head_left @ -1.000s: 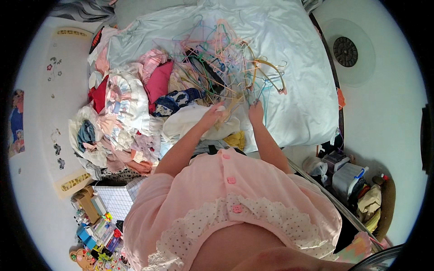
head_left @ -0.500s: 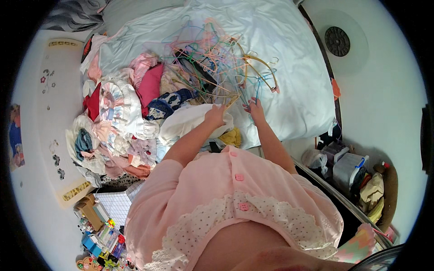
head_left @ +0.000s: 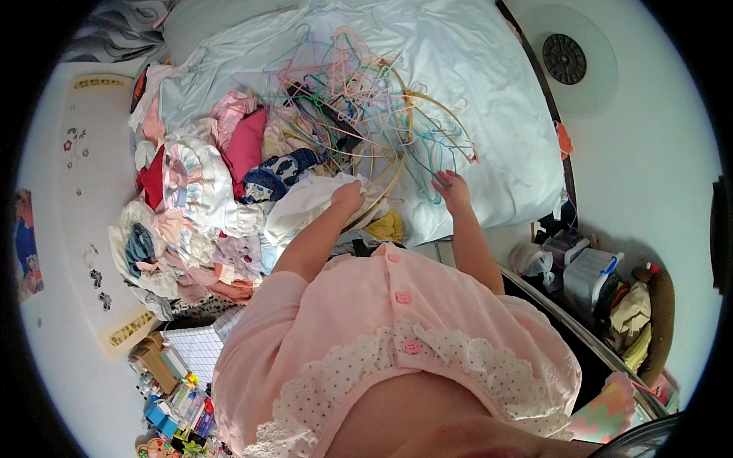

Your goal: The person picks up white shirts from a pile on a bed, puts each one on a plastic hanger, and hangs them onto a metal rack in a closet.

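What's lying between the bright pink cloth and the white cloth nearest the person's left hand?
In the head view, a dark blue patterned cloth lies between the bright pink cloth and the white cloth.

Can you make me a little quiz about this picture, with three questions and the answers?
1. True or false: the hangers on the bed come in more than one colour.

2. Which of the person's hands is nearer the white cloth?

3. Pick one. What colour are the buttons on the person's shirt?
A) green
B) pink
C) black

Key:
1. True; there are pink, green and blue ones, among others.
2. The left hand.
3. B, pink.
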Demonstrator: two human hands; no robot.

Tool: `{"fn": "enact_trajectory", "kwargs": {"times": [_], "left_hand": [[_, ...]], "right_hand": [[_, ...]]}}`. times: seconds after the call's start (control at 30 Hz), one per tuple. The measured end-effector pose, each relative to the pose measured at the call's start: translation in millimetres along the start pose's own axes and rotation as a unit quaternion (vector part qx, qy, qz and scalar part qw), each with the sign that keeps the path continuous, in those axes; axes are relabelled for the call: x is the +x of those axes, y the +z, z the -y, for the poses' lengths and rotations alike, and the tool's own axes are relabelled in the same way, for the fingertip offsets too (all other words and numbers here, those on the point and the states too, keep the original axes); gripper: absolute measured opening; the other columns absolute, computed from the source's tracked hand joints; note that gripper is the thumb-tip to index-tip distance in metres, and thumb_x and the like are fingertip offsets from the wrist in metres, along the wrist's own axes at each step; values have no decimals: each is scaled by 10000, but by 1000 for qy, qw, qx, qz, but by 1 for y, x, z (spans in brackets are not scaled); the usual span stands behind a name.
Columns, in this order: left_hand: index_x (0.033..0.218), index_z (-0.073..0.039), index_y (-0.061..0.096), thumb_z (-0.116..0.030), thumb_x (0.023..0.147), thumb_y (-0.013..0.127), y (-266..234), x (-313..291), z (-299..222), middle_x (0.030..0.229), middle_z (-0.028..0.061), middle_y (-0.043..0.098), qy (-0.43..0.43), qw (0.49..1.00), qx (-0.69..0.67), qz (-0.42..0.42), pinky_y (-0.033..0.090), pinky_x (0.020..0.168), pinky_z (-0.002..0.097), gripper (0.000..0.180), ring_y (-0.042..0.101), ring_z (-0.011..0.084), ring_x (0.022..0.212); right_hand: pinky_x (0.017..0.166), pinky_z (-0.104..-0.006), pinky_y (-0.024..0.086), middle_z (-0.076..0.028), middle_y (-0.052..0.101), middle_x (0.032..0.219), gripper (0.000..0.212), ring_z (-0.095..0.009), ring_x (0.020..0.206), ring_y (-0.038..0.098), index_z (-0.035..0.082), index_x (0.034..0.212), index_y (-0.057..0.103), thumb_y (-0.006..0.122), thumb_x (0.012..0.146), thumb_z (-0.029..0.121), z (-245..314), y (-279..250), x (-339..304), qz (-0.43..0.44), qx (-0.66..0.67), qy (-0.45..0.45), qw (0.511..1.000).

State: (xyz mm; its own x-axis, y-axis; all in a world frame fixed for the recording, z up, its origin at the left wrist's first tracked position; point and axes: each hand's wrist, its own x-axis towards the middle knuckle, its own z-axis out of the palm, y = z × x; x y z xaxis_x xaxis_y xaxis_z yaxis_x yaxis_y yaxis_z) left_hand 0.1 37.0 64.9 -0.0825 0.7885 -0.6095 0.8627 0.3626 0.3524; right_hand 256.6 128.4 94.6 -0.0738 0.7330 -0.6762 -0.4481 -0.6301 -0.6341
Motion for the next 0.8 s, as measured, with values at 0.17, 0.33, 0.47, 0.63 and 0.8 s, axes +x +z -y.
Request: {"fn": "enact_trajectory", "kwargs": {"times": [0.17,0.33,0.47,0.63,0.8], "left_hand": [[980,-76,486,-268,751,523,-4,-5,1,906,154,576,5,999,-32,-7,432,712,420,302,547,317,849],[1015,-66,482,-250,744,528,-7,-9,8,934,159,571,-7,999,-41,13,426,730,412,331,542,319,857],[1007,-67,490,-256,738,533,-10,-15,8,918,157,577,-7,998,-58,-2,425,717,412,331,546,314,855],[1012,-72,488,-254,740,533,-4,-14,13,892,159,583,10,997,-75,-21,429,699,414,331,554,310,831],[1018,-71,486,-254,740,531,-11,-21,15,907,161,581,-31,994,-109,8,430,711,413,336,550,323,840]], "right_hand": [[762,-371,490,-203,470,1052,324,-285,929,521,-77,1099,315,397,803,27,9,-45,-12,-17,-1,7,1000],[746,-383,492,-183,453,1080,431,-300,878,547,-8,1220,249,355,807,47,-21,-78,-11,-16,-167,90,982],[618,-361,511,-163,479,991,491,-268,777,570,-18,1202,290,459,784,179,-36,-81,7,-63,-366,76,925],[502,-335,492,-151,515,877,539,-231,658,558,-38,1009,462,651,687,351,-29,-53,43,-44,-420,130,897],[462,-274,460,-131,526,793,589,-185,639,539,-71,896,505,725,601,390,-15,-9,57,34,-517,178,836]]}}
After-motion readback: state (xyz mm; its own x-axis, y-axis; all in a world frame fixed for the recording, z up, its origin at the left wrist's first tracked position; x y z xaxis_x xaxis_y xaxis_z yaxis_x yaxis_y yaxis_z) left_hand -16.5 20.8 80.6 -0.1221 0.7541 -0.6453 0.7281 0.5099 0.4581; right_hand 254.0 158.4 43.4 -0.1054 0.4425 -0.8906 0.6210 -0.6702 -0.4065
